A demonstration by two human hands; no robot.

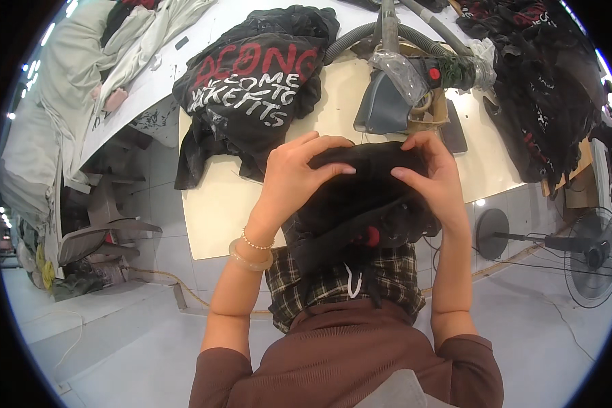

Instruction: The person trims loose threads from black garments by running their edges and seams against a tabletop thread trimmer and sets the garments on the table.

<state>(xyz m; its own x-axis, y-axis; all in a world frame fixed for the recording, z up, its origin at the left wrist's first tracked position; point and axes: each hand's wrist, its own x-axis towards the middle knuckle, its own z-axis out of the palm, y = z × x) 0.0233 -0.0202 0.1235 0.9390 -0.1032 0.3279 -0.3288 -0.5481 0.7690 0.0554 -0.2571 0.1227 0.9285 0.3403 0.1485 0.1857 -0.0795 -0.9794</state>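
A black garment (360, 197) is spread between my hands, its lower part hanging over my lap and a small red patch showing near its bottom. My left hand (298, 168) pinches the upper left of the fabric between thumb and fingers. On the opposite side, my right hand (431, 170) grips the upper right in the same way. The cloth between them is stretched at the table's near edge. Which part of the garment I hold is too dark to make out.
Black printed garments lie piled (258, 81) at the back left of the cream tabletop (207, 224). A grey machine (381, 105) with a hose (360, 34) stands beyond my right hand. More dark garments (544, 95) hang at right, above a fan (591, 255). Pale cloth (54, 115) lies far left.
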